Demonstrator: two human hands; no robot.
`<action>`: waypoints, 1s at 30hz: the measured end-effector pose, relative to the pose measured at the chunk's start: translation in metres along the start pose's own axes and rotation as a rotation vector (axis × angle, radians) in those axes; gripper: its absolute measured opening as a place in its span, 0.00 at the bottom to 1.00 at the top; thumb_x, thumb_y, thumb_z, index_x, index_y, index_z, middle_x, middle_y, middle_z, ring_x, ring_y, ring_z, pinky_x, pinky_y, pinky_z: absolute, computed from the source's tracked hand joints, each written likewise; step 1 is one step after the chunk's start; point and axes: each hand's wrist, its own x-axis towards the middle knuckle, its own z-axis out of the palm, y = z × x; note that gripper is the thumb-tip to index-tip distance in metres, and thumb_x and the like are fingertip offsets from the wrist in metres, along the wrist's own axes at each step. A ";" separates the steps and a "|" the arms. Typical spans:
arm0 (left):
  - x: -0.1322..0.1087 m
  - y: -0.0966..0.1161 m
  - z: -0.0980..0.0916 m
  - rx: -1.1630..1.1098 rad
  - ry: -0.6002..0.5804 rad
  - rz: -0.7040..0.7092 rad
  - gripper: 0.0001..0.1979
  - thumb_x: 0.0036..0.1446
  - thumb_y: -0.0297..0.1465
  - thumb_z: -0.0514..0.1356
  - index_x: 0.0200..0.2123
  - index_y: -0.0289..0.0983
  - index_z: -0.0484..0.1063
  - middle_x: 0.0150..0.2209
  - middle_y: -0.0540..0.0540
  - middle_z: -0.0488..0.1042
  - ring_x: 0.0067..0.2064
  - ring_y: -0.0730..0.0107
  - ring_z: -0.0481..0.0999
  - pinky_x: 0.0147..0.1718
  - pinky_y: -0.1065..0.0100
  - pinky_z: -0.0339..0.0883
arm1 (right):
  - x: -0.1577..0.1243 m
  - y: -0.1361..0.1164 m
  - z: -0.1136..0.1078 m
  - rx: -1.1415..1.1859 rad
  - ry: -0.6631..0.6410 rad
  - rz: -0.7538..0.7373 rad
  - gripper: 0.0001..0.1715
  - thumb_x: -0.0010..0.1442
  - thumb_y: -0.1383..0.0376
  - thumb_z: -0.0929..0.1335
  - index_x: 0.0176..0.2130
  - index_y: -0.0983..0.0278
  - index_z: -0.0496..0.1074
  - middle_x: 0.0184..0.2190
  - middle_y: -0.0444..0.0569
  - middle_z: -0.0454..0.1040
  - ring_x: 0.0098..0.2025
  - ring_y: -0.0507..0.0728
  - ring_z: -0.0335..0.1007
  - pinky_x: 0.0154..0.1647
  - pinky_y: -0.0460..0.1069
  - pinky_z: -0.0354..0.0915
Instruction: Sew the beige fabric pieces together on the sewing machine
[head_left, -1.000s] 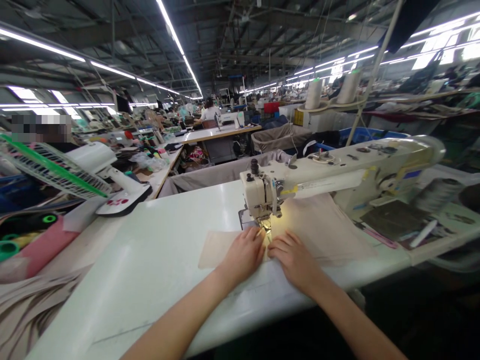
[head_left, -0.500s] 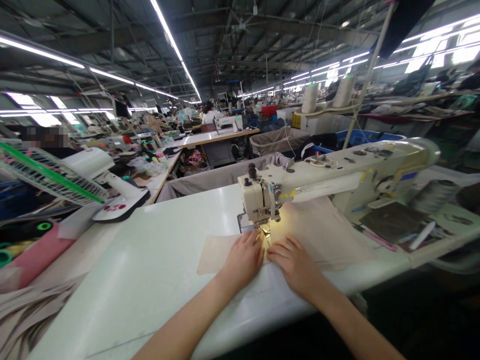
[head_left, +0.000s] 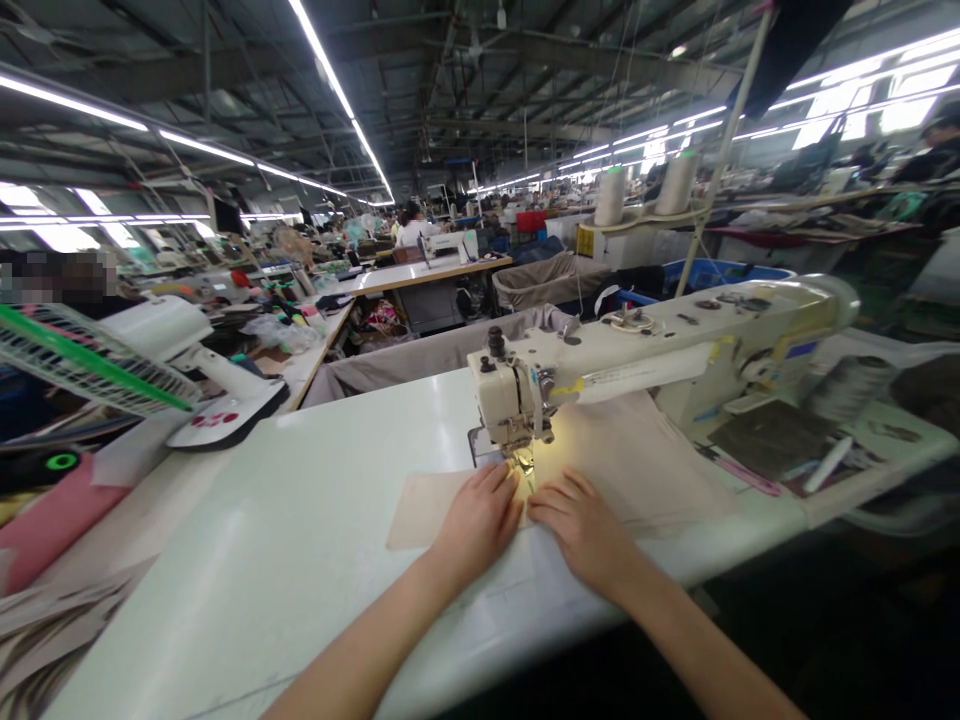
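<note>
A sewing machine [head_left: 510,390] stands on the pale tabletop, its lamp lighting the needle area [head_left: 527,465]. Beige fabric [head_left: 630,460] lies under the machine head and spreads to the right. On the left, a beige piece [head_left: 424,510] reaches out from beneath my left hand [head_left: 484,515]. That hand rests flat on the cloth, its fingertips close to the presser foot. My right hand [head_left: 581,520] lies on the fabric just right of the needle, fingers stretched toward the left hand. Both thumbs are mostly hidden, and the fingers press on the cloth from above.
A white fan with a green rim [head_left: 97,355] stands at the left. Pink scissors or snips [head_left: 750,475], a dark cloth [head_left: 780,440] and a grey thread cone [head_left: 851,388] lie right of the machine. Fabric bins [head_left: 442,345] stand behind the table.
The whole view has shifted slightly, so things sit a little further left. Both hands stay by the needle in nearly the same pose, and the fabric shows hardly any movement.
</note>
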 end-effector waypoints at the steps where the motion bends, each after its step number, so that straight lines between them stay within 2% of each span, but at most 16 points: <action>1: 0.000 -0.001 0.000 0.009 -0.001 -0.001 0.14 0.64 0.27 0.55 0.53 0.34 0.69 0.54 0.37 0.72 0.57 0.56 0.71 0.59 0.53 0.68 | 0.001 0.000 0.000 -0.002 -0.002 0.004 0.20 0.67 0.77 0.60 0.47 0.60 0.74 0.46 0.48 0.78 0.53 0.57 0.68 0.66 0.60 0.51; 7: -0.003 0.008 -0.003 0.112 -0.045 0.006 0.14 0.65 0.28 0.56 0.53 0.31 0.69 0.56 0.34 0.70 0.59 0.53 0.69 0.59 0.52 0.68 | -0.002 -0.002 -0.001 -0.009 -0.020 0.005 0.20 0.67 0.76 0.61 0.49 0.61 0.75 0.47 0.49 0.78 0.53 0.57 0.68 0.66 0.60 0.52; 11: -0.015 0.024 -0.008 0.118 -0.149 0.056 0.09 0.66 0.25 0.53 0.46 0.32 0.72 0.47 0.39 0.75 0.50 0.56 0.74 0.49 0.56 0.75 | -0.008 -0.002 -0.002 -0.002 -0.027 -0.011 0.23 0.67 0.76 0.60 0.54 0.60 0.73 0.48 0.51 0.77 0.54 0.58 0.67 0.66 0.62 0.51; 14: -0.022 0.028 -0.011 0.082 -0.150 0.112 0.11 0.67 0.26 0.51 0.47 0.32 0.72 0.46 0.39 0.75 0.49 0.57 0.74 0.49 0.58 0.75 | -0.008 -0.003 -0.002 0.004 -0.014 -0.014 0.23 0.67 0.76 0.60 0.54 0.60 0.73 0.48 0.51 0.77 0.53 0.58 0.68 0.66 0.63 0.52; 20: -0.012 0.010 -0.012 0.058 -0.110 0.123 0.12 0.69 0.29 0.50 0.41 0.34 0.73 0.42 0.40 0.74 0.47 0.59 0.73 0.48 0.58 0.74 | 0.007 0.000 -0.004 -0.004 -0.048 0.035 0.23 0.67 0.77 0.60 0.54 0.59 0.74 0.50 0.49 0.77 0.55 0.58 0.67 0.66 0.63 0.50; 25: 0.004 -0.006 -0.012 0.065 -0.117 0.110 0.15 0.69 0.29 0.49 0.35 0.35 0.73 0.36 0.42 0.73 0.42 0.62 0.72 0.43 0.61 0.73 | 0.026 0.006 -0.003 -0.075 -0.061 0.032 0.19 0.68 0.75 0.62 0.50 0.60 0.75 0.49 0.50 0.77 0.54 0.59 0.68 0.64 0.62 0.51; 30: 0.017 -0.019 -0.017 0.031 -0.125 0.110 0.15 0.69 0.29 0.49 0.36 0.35 0.74 0.39 0.41 0.74 0.44 0.62 0.74 0.47 0.61 0.72 | 0.036 0.009 -0.001 -0.093 -0.051 0.047 0.16 0.68 0.74 0.62 0.48 0.62 0.75 0.47 0.50 0.77 0.53 0.59 0.67 0.63 0.61 0.53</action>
